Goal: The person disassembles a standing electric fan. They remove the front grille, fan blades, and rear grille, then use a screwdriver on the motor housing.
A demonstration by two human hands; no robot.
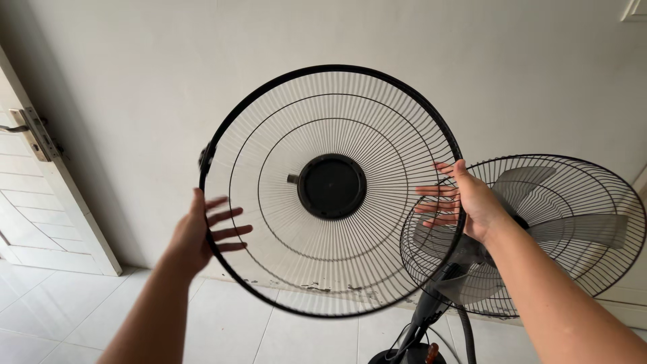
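Note:
I hold a round black wire fan guard [283, 222] up in front of me, its solid black centre disc facing me. My left hand [202, 232] presses on the guard's lower left rim with fingers spread. My right hand [461, 199] holds the right rim, fingers spread flat against the wires. Behind the guard at the right stands a pedestal fan [573, 229] with grey blades inside its rear wire cage.
A plain pale wall [135, 81] fills the background. A white panelled door with a metal latch [30, 135] is at the left. White floor tiles [60, 310] lie below. The fan's black pole and cable [424, 323] drop to its base at the bottom.

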